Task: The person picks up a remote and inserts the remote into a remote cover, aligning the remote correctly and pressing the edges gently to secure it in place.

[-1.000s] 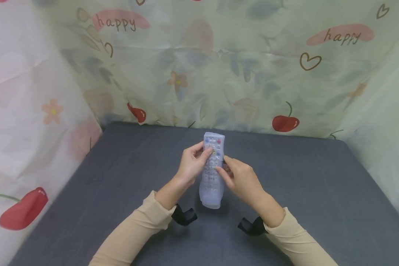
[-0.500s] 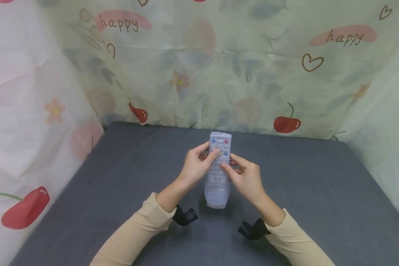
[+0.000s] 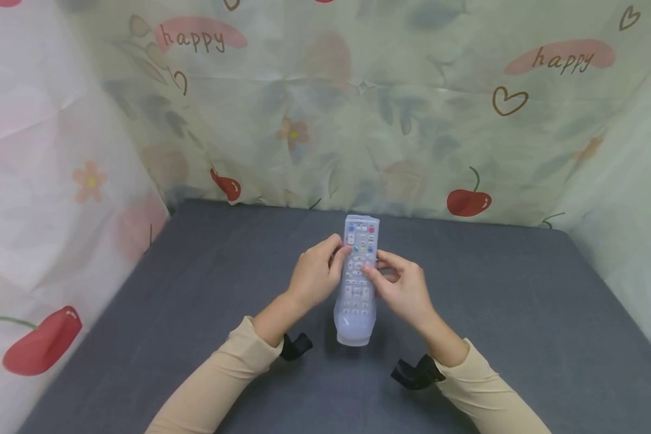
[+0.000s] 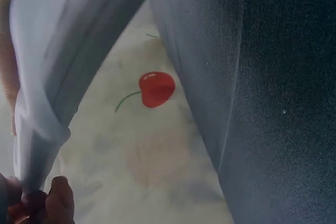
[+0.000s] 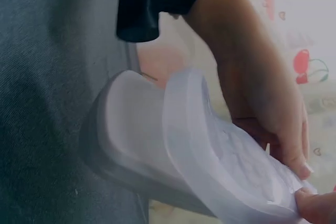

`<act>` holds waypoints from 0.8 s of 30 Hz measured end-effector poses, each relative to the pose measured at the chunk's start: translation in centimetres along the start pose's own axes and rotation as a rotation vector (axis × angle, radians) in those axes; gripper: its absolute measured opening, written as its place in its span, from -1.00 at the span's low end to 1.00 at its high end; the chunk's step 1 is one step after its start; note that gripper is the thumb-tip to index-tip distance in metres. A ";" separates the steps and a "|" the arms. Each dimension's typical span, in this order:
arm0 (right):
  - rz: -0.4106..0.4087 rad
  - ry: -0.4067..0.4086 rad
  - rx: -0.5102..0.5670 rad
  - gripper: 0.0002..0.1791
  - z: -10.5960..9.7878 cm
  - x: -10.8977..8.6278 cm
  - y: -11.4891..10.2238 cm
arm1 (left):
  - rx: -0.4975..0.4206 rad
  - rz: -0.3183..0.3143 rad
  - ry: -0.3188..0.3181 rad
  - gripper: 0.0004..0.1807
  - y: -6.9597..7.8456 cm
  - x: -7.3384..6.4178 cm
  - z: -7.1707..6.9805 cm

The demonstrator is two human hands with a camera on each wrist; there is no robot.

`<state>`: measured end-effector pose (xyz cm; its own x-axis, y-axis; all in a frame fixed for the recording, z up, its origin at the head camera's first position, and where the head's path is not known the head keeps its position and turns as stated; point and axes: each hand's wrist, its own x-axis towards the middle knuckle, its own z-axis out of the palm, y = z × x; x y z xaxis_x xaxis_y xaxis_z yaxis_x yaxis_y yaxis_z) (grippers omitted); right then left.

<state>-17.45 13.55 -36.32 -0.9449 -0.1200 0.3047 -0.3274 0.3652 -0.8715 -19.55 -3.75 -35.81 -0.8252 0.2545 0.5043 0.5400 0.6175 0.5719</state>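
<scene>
A remote control (image 3: 356, 295) in a translucent cover stands lengthwise between both hands, above the table. In the right wrist view, the cover's rim (image 5: 184, 124) is lifted off the pale end of the remote (image 5: 131, 114), leaving that end bare. My left hand (image 3: 314, 274) pinches the cover's left edge near the upper buttons. On the other side my right hand (image 3: 407, 289) holds the remote, thumb on the button face and fingers behind the right edge. In the left wrist view, the cover (image 4: 39, 98) sags loosely beside the remote's side; the fingers behind it are mostly hidden.
A dark grey table (image 3: 493, 313) spreads under the hands. Printed curtains (image 3: 331, 120) enclose it at the back and on both sides. Black bands stick out at the wrists, the left band (image 3: 296, 347) and the right band (image 3: 419, 372).
The remote has shifted slightly right and stands a little straighter. My left thumb has slid from the middle of the button face back to the left edge. My right hand keeps its hold.
</scene>
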 end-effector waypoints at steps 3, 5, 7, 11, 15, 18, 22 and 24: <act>0.029 -0.006 0.008 -0.59 0.1 0.0 -0.3 | 0.033 0.040 0.021 -0.78 0.0 0.1 0.1; 0.057 -0.006 0.023 -0.62 0.1 0.0 -0.5 | 0.028 0.057 0.020 -0.78 0.1 0.2 0.0; 0.091 -0.004 0.041 -0.65 0.2 0.1 -0.6 | -0.003 0.057 0.004 -0.78 0.3 0.2 -0.1; 0.168 0.006 0.081 -0.68 0.4 0.1 -0.7 | -0.072 0.019 -0.069 -0.80 0.3 0.3 -0.3; 0.202 0.036 0.118 -0.68 0.6 -0.1 -0.8 | -0.101 -0.015 -0.159 -0.81 0.3 0.3 -0.6; 0.213 0.066 0.141 -0.68 0.7 -0.1 -0.8 | -0.116 -0.026 -0.207 -0.80 0.3 0.2 -0.8; 0.228 0.088 0.162 -0.69 0.8 -0.2 -0.9 | -0.147 -0.036 -0.253 -0.79 0.3 0.1 -1.0; 0.231 0.094 0.165 -0.70 0.8 -0.2 -0.9 | -0.167 -0.042 -0.270 -0.79 0.2 0.0 -1.0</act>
<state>-16.97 12.49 -35.91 -0.9923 0.0372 0.1185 -0.1078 0.2165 -0.9703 -19.28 -4.34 -35.00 -0.8493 0.4333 0.3014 0.5062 0.5066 0.6979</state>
